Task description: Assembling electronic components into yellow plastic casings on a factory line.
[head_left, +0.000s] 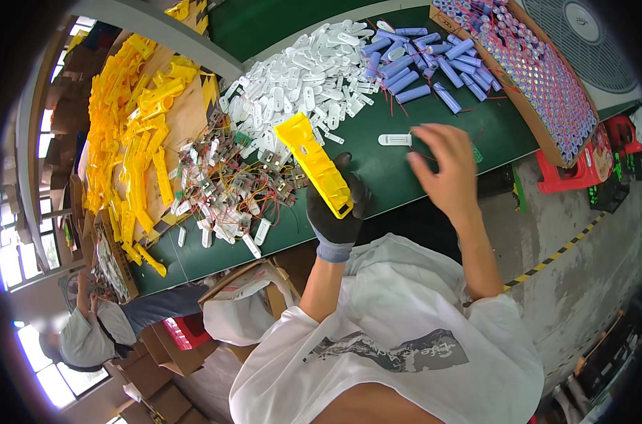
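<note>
A dark glove covers my left hand (340, 205), which is closed round a long yellow plastic housing (314, 164) held tilted above the green bench. My bare right hand (444, 166) hovers with fingers apart beside a white oval plastic cover (394, 140) with a slot in it. Thin wires run from the cover's end toward the fingers; whether a fingertip touches them I cannot tell. A small green circuit board (477, 153) lies just past the right hand. Left of the housing spreads a tangled heap of wired circuit boards (229, 180).
White plastic covers (292, 78) are piled at the bench's back, beside loose purple battery cells (423, 63) with red wires. A cardboard box of cells (540, 78) stands at right, near a fan (582, 28). Yellow housings (137, 113) cover the left surface. Another person (91, 328) is at lower left.
</note>
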A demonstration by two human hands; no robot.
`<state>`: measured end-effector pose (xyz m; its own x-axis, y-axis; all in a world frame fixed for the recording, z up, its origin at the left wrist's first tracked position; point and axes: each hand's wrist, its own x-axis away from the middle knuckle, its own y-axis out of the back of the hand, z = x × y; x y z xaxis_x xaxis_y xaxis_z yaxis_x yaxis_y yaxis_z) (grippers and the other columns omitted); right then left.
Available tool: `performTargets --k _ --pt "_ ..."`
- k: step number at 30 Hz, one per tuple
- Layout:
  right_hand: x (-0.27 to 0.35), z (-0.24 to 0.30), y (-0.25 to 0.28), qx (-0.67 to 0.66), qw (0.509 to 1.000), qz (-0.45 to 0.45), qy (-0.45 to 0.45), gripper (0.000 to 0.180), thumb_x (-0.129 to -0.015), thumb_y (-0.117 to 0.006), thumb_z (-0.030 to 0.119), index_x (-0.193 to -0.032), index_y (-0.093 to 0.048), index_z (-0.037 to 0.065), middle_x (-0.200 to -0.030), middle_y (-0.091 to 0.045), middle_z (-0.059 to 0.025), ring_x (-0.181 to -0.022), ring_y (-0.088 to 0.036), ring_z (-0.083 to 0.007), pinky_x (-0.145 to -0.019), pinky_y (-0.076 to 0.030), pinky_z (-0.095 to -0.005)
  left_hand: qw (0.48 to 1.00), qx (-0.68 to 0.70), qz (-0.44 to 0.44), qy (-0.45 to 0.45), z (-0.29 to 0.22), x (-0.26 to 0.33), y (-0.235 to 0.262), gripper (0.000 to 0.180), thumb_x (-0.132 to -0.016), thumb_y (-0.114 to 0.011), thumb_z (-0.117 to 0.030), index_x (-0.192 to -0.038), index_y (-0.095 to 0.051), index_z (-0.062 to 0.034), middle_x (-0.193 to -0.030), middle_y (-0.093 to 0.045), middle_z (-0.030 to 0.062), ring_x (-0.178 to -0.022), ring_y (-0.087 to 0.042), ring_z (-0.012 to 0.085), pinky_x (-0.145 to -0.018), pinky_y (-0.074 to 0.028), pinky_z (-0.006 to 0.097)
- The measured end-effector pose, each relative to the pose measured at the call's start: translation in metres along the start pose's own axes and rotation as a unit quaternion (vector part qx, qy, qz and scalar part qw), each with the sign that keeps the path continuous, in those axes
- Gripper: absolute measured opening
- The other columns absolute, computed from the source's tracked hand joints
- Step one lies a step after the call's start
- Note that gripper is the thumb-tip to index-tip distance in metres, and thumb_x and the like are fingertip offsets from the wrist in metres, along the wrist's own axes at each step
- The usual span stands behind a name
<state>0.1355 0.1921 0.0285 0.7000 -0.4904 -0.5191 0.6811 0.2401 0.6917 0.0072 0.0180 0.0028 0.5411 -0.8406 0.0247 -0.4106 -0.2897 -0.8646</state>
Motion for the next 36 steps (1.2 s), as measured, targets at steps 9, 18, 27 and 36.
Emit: performTargets --k 9,18,27,36 --pt "0.036 0.039 -0.018 0.007 0.962 0.229 0.147 0.055 -0.076 -0.072 0.023 -0.126 -0.056 0.007 -0.124 -0.054 -0.0048 -0.112 -0.051 -0.0228 -0.093 -0.047 -0.0368 0.984 -0.061 -0.157 -0.064 -0.010 0.009 -0.001 0.064 -0.093 -0.043 -0.061 -0.120 -0.052 -0.0035 -0.087 -0.061 0.0092 -0.076 -0.059 0.0206 -0.067 -0.048 0.033" --pt "0.039 0.032 -0.008 -0.326 0.932 0.143 -0.072 0.027 -0.083 -0.069 0.007 -0.109 -0.066 0.001 -0.086 -0.069 -0.0091 -0.066 -0.062 -0.0134 -0.062 -0.050 -0.0252 0.955 -0.280 -0.046 -0.090 -0.019 0.016 0.003 0.065 -0.089 -0.064 -0.016 -0.145 -0.033 -0.0023 -0.124 -0.056 0.0099 -0.113 -0.054 0.0205 -0.097 -0.043 0.035" --pt "0.002 0.037 -0.009 -0.358 0.875 0.207 -0.252 0.016 -0.085 -0.069 0.005 -0.099 -0.065 -0.002 -0.076 -0.067 -0.0016 -0.061 -0.054 -0.0031 -0.055 -0.042 -0.0183 0.792 -0.592 0.131 -0.077 -0.044 0.012 -0.016 0.043 -0.076 -0.070 -0.010 -0.117 -0.062 -0.0006 -0.124 -0.060 0.0170 -0.116 -0.056 0.0310 -0.101 -0.041 0.037" --pt "0.010 0.027 -0.028 -0.555 0.706 0.246 -0.365 0.022 -0.087 -0.070 0.014 -0.097 -0.055 0.001 -0.080 -0.064 -0.0018 -0.069 -0.059 -0.0050 -0.061 -0.046 -0.0197 0.912 -0.408 0.040 -0.035 -0.032 0.024 0.005 0.064 -0.069 -0.081 -0.011 -0.126 -0.055 -0.0001 -0.130 -0.057 0.0133 -0.117 -0.055 0.0236 -0.101 -0.042 0.036"
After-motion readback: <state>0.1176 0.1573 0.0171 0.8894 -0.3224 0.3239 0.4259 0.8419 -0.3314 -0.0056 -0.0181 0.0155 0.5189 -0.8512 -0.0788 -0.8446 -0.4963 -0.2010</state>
